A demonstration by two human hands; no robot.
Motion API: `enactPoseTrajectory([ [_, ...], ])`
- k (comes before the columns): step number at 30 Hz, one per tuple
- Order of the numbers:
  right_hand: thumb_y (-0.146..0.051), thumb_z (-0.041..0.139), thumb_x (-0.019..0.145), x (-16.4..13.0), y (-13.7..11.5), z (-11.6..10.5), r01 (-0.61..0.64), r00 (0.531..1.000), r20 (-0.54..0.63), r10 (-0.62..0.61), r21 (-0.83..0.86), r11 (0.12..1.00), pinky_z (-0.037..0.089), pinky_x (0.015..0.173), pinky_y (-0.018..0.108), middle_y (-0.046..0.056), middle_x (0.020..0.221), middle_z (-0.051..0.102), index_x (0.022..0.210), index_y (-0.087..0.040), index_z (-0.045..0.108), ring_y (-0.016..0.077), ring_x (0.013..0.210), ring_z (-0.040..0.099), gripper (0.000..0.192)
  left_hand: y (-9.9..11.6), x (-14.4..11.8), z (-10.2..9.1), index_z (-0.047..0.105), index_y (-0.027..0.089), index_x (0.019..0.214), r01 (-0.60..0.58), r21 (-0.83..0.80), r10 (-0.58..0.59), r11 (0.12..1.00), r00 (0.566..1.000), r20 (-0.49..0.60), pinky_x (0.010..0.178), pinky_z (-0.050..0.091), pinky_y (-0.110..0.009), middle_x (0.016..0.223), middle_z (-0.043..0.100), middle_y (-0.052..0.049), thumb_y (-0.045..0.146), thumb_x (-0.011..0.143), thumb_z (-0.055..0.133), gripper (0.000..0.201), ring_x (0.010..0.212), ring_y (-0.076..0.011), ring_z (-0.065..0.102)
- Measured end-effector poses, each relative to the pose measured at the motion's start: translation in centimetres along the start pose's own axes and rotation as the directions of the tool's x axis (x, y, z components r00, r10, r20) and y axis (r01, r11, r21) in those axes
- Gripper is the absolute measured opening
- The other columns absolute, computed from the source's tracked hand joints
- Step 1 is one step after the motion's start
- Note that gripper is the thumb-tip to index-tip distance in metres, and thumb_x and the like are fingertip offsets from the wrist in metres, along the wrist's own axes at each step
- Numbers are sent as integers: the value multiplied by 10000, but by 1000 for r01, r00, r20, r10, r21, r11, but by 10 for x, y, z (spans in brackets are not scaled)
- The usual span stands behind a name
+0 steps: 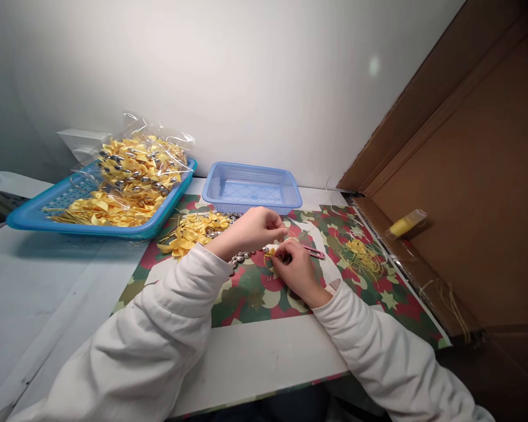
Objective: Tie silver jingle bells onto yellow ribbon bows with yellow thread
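Observation:
Over the camouflage-patterned sheet (250, 305), my left hand (257, 230) is raised with its fingertips pinched together; whatever they hold is too fine to make out. Just below and to its right, my right hand (297, 271) is closed in a pinch on a small yellow flower piece (270, 253). A string of silvery beads (241, 258) runs from beneath my left wrist towards that piece. Behind my left wrist lies a pile of yellow ribbon flowers (196, 231). A pink-handled tool (315, 252) rests just past my right hand, partly hidden by it.
A blue basket (167, 230) at left holds yellow flowers, some in a clear plastic bag (145, 158). Another blue basket (251, 205) stands by the wall. Tangled yellow threads (365, 261) lie at right, near a cardboard panel (462, 176) with a yellow tube (407, 224).

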State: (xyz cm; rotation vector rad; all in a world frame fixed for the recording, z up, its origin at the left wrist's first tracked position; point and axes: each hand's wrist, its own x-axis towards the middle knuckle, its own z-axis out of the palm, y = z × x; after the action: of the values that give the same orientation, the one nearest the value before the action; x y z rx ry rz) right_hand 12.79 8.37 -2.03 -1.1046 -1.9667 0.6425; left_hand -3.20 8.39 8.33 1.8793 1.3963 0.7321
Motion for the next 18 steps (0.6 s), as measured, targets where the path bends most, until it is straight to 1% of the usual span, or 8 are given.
enactPoseTrajectory([
  [3,-122,597,732,1,-1,-1,0,1000,2,0,-43,999,396,628,281,1,719,545,669,-197,495,165,706,515,141,-2,1,0,610,163,608,23,42,-21,999,999,-39,499,347,-235,588,637,-23,344,747,565,232,562,-145,541],
  [7,-144,619,730,1,-3,-1,6,1000,11,-5,-68,998,386,626,286,-1,707,531,665,-201,471,171,701,503,171,-3,1,0,614,167,602,20,49,-17,999,997,-73,516,358,-239,577,637,-18,340,735,574,222,563,-145,539],
  [18,-111,599,719,0,-3,-2,39,999,10,-39,-70,997,387,647,296,-3,695,525,645,-204,449,173,712,495,192,-3,2,1,636,161,606,5,48,0,999,994,-109,513,363,-239,577,648,-21,329,732,583,217,563,-149,551],
])
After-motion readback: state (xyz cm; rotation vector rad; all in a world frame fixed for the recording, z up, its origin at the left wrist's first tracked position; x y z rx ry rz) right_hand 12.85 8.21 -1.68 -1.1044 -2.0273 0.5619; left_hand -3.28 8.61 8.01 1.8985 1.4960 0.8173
